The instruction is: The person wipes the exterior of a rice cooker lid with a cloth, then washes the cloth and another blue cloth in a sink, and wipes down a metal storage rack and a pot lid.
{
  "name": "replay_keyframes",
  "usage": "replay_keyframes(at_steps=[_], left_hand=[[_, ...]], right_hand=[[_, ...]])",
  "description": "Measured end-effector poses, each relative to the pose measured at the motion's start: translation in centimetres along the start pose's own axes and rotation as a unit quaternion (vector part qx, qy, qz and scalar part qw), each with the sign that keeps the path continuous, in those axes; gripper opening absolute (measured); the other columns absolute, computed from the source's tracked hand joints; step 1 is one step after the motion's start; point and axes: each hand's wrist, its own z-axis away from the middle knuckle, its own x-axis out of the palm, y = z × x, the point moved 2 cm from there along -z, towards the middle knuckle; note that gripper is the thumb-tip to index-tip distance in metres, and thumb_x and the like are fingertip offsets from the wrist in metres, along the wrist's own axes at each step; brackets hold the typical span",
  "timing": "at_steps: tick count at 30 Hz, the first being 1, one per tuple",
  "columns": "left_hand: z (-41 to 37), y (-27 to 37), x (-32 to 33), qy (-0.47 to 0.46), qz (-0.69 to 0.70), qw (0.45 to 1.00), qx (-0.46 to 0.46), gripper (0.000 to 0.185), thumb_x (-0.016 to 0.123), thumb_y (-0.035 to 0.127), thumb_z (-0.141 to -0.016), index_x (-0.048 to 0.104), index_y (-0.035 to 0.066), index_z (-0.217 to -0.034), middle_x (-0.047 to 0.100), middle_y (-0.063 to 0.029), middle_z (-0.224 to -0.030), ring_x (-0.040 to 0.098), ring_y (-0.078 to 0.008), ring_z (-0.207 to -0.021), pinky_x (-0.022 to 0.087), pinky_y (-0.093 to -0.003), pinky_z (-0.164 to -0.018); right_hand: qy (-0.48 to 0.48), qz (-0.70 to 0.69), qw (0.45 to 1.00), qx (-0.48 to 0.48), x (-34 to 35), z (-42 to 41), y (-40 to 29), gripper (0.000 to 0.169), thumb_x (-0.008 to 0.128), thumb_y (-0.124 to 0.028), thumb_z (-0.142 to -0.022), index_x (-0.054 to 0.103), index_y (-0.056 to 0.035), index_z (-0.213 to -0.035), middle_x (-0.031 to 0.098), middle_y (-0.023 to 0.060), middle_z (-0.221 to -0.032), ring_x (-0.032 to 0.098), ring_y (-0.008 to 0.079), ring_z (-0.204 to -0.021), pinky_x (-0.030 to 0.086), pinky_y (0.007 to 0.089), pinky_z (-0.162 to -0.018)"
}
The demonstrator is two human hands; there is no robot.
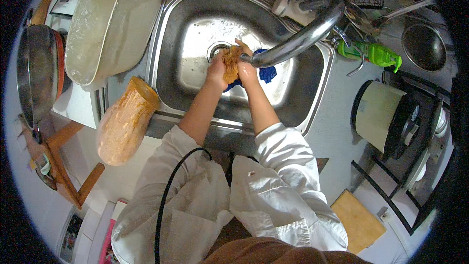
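Observation:
Under the spout of the chrome faucet, an orange-brown cloth is bunched between both hands inside the stainless steel sink. My left hand grips its left side, near the drain. My right hand holds its right side, fingers partly raised and wet. A dark blue cloth lies on the sink floor beside and below my right hand; part of it shows between the wrists. The cloth in my hands partly hides my fingers.
A cut squash lies at the sink's left front corner, near a plastic-covered tub. Right of the sink are a green bottle, a metal bowl and a cylindrical appliance. A black cable crosses the left sleeve.

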Motion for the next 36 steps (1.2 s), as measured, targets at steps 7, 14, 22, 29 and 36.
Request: replay_keyframes(at_steps=[7,14,22,29,36], left_hand=[[0.3,2.2,0.3,0.064,-0.091,0.991,0.079,0.037,0.044,0.038,-0.087,0.051,0.007,-0.107,0.057,-0.0064,-0.102,0.054,-0.0235,-0.095,0.043,-0.0396,-0.085],[0.7,0.3,0.8,-0.061,0.047,0.997,-0.005,0.028,0.044,0.033,-0.087,0.055,0.007,-0.087,0.056,-0.0048,-0.075,0.053,-0.0178,-0.064,0.045,-0.0295,-0.061],[0.1,-1.1,-2.2,-0.151,-0.047,0.987,0.016,0.024,0.046,0.03,-0.086,0.053,0.007,-0.09,0.057,-0.005,-0.084,0.055,-0.0171,-0.076,0.045,-0.0296,-0.067],[4.3,2.7,3.6,0.02,-0.092,0.989,0.112,0.032,0.042,0.037,-0.089,0.054,0.008,-0.089,0.059,-0.0058,-0.08,0.057,-0.0185,-0.069,0.047,-0.0314,-0.063],[4.0,4.4,6.6,0.024,-0.214,0.955,0.205,0.031,0.047,0.036,-0.088,0.048,0.009,-0.071,0.048,-0.0005,-0.064,0.045,-0.012,-0.055,0.04,-0.0264,-0.052]], right_hand=[[0.071,-0.018,0.994,-0.076,-0.7,2.2,-3.3,0.015,0.064,-0.014,-0.077,0.055,-0.0008,-0.078,0.056,0.0021,-0.075,0.049,0.0111,-0.068,0.041,0.0261,-0.063],[0.029,0.164,0.976,-0.138,1.7,5.6,-6.6,0.014,0.061,-0.005,-0.063,0.048,-0.0011,-0.06,0.053,0.0131,-0.066,0.055,0.0255,-0.065,0.043,0.032,-0.058],[0.079,0.412,0.884,-0.207,3.1,5.5,-6.4,0.021,0.058,-0.025,-0.066,0.053,-0.0062,-0.059,0.056,0.0149,-0.064,0.056,0.0327,-0.054,0.045,0.0404,-0.048],[0.017,0.308,0.949,-0.07,-2.5,-0.7,-2.9,0.03,0.06,-0.017,-0.073,0.052,-0.0049,-0.099,0.058,0.0145,-0.079,0.056,0.031,-0.077,0.043,0.0384,-0.073],[-0.109,0.174,0.93,-0.304,-0.5,1.6,-6.1,0.046,0.065,-0.011,-0.066,0.049,-0.0044,-0.109,0.057,0.0104,-0.09,0.056,0.0231,-0.084,0.042,0.0294,-0.079]])
